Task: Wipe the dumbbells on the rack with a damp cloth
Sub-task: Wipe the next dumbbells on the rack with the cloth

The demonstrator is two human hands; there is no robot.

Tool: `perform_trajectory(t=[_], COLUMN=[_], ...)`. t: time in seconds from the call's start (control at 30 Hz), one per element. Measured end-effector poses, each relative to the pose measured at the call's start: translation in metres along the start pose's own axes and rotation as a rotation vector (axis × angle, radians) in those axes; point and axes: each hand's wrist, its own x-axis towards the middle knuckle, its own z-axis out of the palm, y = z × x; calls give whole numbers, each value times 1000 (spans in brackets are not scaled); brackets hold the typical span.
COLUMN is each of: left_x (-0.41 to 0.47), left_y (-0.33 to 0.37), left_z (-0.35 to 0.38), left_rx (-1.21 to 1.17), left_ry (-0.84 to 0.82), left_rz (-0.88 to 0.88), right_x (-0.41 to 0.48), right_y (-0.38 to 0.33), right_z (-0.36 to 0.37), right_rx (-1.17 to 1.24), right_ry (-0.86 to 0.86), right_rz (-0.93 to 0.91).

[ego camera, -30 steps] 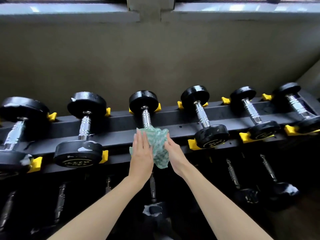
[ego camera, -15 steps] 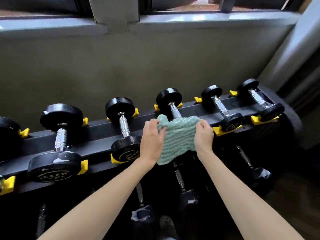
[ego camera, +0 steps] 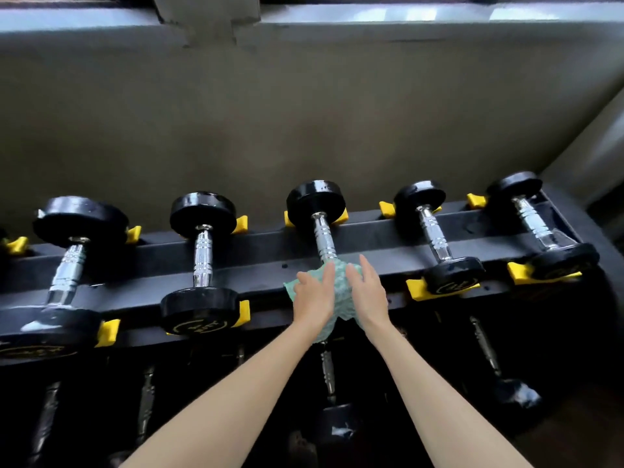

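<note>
The green cloth (ego camera: 341, 304) looks soft, limp and light. It lies bunched over the near head of the middle dumbbell (ego camera: 315, 204) on the rack's (ego camera: 371, 238) top tier. The left hand (ego camera: 312, 297) and right hand (ego camera: 368, 293) lie side by side on it, fingers fairly straight, pressing rather than gripping. From here I'd judge the dumbbell heavy and rigid, with chrome that is slick when wet. It seems best wiped in its cradle. I count 1 cloth and 5 dumbbells on top. The lower tier is too dark to count.

cloth (ego camera: 341, 298): mint green, wavy weave. dumbbells (ego camera: 203, 261): black heads, yellow print on end faces, chrome ringed handles. rack (ego camera: 371, 238): black, yellow cradles (ego camera: 417, 289). wall (ego camera: 304, 113): grey-beige, plain. window sill (ego camera: 405, 15): pale grey.
</note>
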Motion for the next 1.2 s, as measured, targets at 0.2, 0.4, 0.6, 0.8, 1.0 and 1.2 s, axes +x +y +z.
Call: perform_trajectory(t=[0.2,0.4,0.6,0.8,1.0,1.2], left_x=[-20,-29,-45,-19,34,116], left_y=[-38,-52,-41,-2,28,28], left_z=[15,-1,-37,-106,-185,-230], left_rx=[-56,200,297,-20,404,501], left_ry=[38,37,158,422,900,696], left_rz=[436,738,678,541,830,249], right_x=[-15,-35,-43,-20,4,72], right_y=[-6,-13,-33,-81,-142,-163], right_z=[-5,-7,7,48,96,191], right_rx=[241,514,280,356,491,264], right_ry=[-26,-129,-37,43,68,-38], right_rz=[-133,-58,-14,87,-162,-118])
